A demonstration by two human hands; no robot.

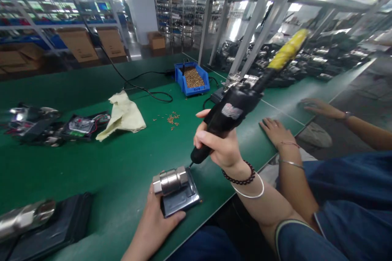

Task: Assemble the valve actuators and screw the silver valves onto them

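Observation:
My right hand is wrapped round a black electric screwdriver, tilted with its bit pointing down to the left. The bit's tip is at the far corner of a dark box-shaped housing, beside the silver metal fitting mounted on it; whether it touches a screw I cannot tell. With my left hand I grip the housing from its left side, thumb along the near edge. Loose small brass-coloured screws lie on the green bench beyond.
A blue bin of screws stands at the back. A pale yellow cloth and opened electronic units lie left. Another fitting on a dark housing is near left. A co-worker's hands rest on the bench at right.

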